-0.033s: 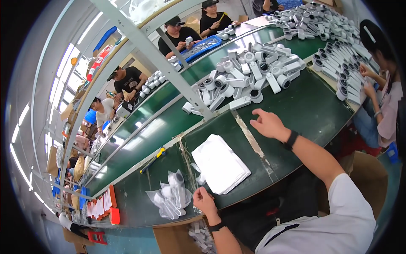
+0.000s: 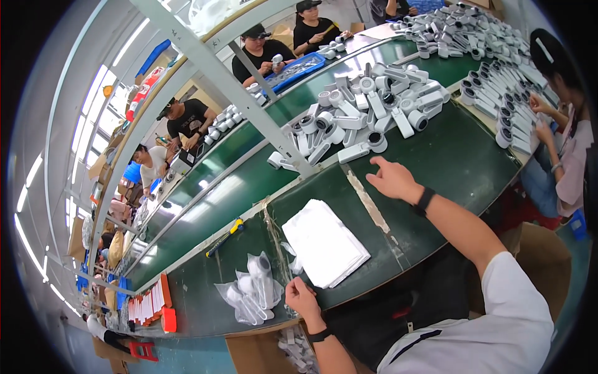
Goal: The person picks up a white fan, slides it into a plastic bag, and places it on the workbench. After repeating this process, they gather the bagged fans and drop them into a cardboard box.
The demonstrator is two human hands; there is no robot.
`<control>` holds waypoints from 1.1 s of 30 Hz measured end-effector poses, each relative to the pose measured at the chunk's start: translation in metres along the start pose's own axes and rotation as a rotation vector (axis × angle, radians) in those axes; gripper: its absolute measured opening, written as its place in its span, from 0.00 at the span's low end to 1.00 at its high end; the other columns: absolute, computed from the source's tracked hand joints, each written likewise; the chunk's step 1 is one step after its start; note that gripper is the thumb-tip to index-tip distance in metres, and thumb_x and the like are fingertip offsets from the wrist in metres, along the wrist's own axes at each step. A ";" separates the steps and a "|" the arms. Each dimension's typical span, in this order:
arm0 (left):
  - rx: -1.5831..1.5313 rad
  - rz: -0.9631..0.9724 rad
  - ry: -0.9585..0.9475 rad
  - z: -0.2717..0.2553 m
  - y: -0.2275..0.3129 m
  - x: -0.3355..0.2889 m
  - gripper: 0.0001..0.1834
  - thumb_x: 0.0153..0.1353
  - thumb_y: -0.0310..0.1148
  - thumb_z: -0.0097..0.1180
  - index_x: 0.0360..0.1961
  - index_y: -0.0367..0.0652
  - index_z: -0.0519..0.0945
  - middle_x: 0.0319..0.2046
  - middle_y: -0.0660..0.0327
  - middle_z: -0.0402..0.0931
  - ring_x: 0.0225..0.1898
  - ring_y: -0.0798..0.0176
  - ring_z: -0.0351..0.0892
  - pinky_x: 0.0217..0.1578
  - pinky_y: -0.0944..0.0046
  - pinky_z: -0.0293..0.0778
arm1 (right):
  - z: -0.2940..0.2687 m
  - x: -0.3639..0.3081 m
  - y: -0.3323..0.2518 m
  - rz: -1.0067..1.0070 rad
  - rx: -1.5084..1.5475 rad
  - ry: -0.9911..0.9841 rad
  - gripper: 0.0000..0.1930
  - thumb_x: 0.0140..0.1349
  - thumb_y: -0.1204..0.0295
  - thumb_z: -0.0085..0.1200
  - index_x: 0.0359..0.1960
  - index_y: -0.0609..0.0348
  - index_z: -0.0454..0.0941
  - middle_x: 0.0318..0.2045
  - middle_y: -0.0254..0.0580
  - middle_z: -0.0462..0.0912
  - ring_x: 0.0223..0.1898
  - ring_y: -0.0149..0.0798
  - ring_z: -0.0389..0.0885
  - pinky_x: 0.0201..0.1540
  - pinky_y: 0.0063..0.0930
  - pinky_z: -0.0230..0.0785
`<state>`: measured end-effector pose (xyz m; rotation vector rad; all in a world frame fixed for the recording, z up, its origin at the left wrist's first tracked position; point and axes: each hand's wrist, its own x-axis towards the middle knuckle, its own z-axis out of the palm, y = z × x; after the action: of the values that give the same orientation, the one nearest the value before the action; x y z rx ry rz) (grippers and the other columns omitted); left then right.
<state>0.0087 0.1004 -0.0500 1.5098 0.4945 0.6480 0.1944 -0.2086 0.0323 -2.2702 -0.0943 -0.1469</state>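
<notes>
Here | right hand (image 2: 395, 181) unclenched, just short of grey device (image 2: 353, 152) | left hand (image 2: 302, 297) curled, grip unclear, beside white sheets (image 2: 324, 243)

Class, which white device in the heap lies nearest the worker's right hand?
The white device at the front of the heap, handle left, dark-faced head right, just beyond the right hand; the others lie farther away.

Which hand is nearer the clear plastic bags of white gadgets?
Left. The left hand is just right of the clear plastic bags; the right hand is farther away, forward and right.
</notes>
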 end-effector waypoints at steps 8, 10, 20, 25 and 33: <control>0.111 -0.015 0.045 0.000 -0.005 -0.003 0.10 0.66 0.32 0.54 0.31 0.36 0.75 0.17 0.65 0.71 0.15 0.74 0.67 0.14 0.74 0.63 | 0.058 0.096 0.002 0.109 -0.329 -0.039 0.34 0.62 0.48 0.46 0.66 0.53 0.61 0.40 0.54 0.83 0.43 0.55 0.82 0.46 0.47 0.73; 0.109 -0.019 0.051 -0.001 -0.005 -0.004 0.09 0.66 0.31 0.54 0.31 0.36 0.75 0.18 0.64 0.71 0.15 0.73 0.67 0.14 0.73 0.64 | 0.065 0.106 0.004 0.163 -0.362 -0.056 0.34 0.64 0.45 0.42 0.65 0.52 0.61 0.41 0.55 0.83 0.44 0.55 0.82 0.47 0.46 0.72; 0.103 -0.027 0.049 -0.002 -0.006 0.000 0.11 0.65 0.32 0.55 0.32 0.33 0.76 0.19 0.64 0.73 0.17 0.74 0.69 0.15 0.73 0.65 | 0.052 0.092 0.015 0.218 -0.383 -0.123 0.32 0.63 0.42 0.42 0.59 0.53 0.67 0.45 0.56 0.82 0.48 0.55 0.80 0.50 0.46 0.72; 0.036 -0.060 0.013 -0.005 -0.005 -0.001 0.10 0.66 0.32 0.55 0.34 0.34 0.77 0.24 0.64 0.74 0.22 0.73 0.72 0.20 0.72 0.68 | 0.030 0.048 0.007 0.244 -0.240 -0.158 0.27 0.55 0.54 0.55 0.54 0.50 0.67 0.41 0.51 0.83 0.45 0.52 0.81 0.48 0.44 0.72; 0.649 0.812 -0.263 0.038 0.051 -0.022 0.09 0.50 0.26 0.65 0.35 0.40 0.81 0.36 0.54 0.80 0.39 0.50 0.73 0.43 0.57 0.70 | -0.023 -0.080 -0.028 0.228 0.942 -0.163 0.26 0.57 0.76 0.47 0.58 0.52 0.59 0.33 0.47 0.79 0.25 0.42 0.82 0.25 0.35 0.76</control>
<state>0.0128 0.0548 -0.0004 2.4071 -0.1713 0.9355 0.1104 -0.2098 0.0570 -1.3326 0.0146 0.1772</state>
